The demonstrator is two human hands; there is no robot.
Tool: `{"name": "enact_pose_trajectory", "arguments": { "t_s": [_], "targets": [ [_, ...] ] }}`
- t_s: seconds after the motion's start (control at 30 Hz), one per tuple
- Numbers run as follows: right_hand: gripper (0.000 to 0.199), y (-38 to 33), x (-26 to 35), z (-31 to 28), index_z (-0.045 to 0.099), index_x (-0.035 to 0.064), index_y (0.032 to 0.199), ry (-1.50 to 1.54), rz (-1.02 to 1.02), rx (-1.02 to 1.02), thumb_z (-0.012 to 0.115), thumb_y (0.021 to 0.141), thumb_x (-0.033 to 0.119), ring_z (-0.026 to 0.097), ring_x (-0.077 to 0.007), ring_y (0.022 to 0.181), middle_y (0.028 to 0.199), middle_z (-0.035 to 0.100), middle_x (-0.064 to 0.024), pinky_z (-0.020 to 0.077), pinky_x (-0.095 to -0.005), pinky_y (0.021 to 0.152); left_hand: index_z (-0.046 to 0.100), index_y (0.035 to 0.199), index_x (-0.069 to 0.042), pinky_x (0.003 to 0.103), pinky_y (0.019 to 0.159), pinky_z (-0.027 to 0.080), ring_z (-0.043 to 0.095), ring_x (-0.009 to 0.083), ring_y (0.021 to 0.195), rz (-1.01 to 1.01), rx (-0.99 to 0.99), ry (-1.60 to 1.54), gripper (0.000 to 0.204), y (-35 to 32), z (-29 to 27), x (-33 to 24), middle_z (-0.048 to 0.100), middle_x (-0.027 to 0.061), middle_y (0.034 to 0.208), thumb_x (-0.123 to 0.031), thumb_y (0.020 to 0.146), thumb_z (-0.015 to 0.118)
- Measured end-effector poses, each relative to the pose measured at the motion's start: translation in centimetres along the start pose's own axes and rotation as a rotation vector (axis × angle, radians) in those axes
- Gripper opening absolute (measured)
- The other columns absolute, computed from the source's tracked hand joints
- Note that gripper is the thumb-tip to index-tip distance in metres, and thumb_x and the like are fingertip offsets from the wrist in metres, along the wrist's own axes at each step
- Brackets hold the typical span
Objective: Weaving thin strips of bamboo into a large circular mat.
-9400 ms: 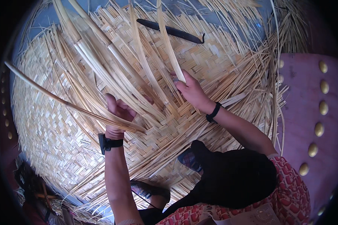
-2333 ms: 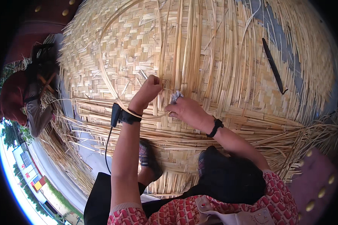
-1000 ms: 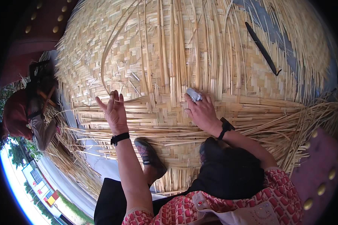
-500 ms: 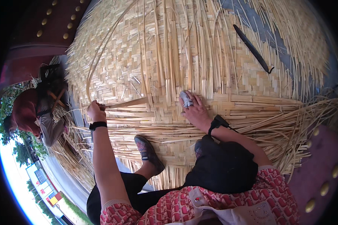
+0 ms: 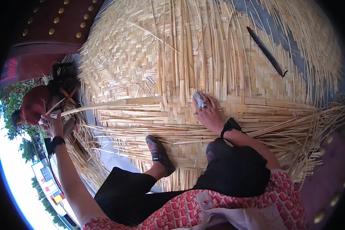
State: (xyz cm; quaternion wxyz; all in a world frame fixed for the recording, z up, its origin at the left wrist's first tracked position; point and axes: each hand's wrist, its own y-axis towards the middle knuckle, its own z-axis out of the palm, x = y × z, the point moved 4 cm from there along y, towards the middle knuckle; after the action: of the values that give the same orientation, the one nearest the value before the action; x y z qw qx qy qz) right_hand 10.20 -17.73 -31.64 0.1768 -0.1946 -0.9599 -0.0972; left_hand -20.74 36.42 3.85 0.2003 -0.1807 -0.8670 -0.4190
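A large woven mat of pale split reed [image 5: 122,57] spreads before me, with long loose strips standing out of the weave. My left hand [image 5: 52,124] is off the mat's left side, fingers closed round a long reed strip [image 5: 111,103]. The strip runs from the weave near the middle out to that hand. My right hand [image 5: 209,115] lies flat on the woven part with fingers stretched, holding nothing. A grey wrapping [image 5: 199,101] covers one of its fingers. Both wrists wear black bands.
A dark curved stick-like tool [image 5: 266,51] lies on the mat at far right. My shoe [image 5: 159,153] rests on the near weave. Another person [image 5: 34,105] bends at far left, beside a studded dark red panel [image 5: 46,23]. Loose reeds [image 5: 295,134] fan out at right.
My left hand has swung out left, drawing the strip from an upward bend into a nearly straight line across the mat. My right hand has stayed pressed at the same spot on the weave.
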Motion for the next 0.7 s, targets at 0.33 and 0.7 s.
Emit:
{"name": "enact_pose_trajectory", "arguments": {
  "t_s": [0.33, 0.7],
  "targets": [
    [0.039, 4.1, -4.4, -2.5, 0.051, 0.0039, 0.124, 0.661, 0.332, -0.136, 0.059, 0.085, 0.004, 0.058, -0.0345, 0.095, 0.101, 0.059, -0.0191, 0.0494, -0.0426, 0.082, 0.068, 0.108, -0.013, 0.071, 0.103, 0.021, 0.059, 0.0284, 0.111, 0.879, 1.255, -0.699, 0.025, -24.7, -4.4, -39.0, 0.068, 0.0076, 0.104, -0.029, 0.089, 0.064],
    [0.051, 6.9, -5.5, -0.8, 0.040, 0.0015, 0.136, 0.813, 0.498, 0.135, 0.058, 0.089, 0.008, 0.059, -0.0345, 0.101, 0.110, 0.059, -0.0214, 0.0497, -0.0450, 0.084, 0.068, 0.094, -0.009, 0.044, 0.088, 0.043, 0.059, 0.0306, 0.100, 1.124, 1.087, -0.851, 0.024, -23.7, -4.8, -39.8, 0.065, 0.0090, 0.097, -0.022, 0.075, 0.077]
  ]
}}
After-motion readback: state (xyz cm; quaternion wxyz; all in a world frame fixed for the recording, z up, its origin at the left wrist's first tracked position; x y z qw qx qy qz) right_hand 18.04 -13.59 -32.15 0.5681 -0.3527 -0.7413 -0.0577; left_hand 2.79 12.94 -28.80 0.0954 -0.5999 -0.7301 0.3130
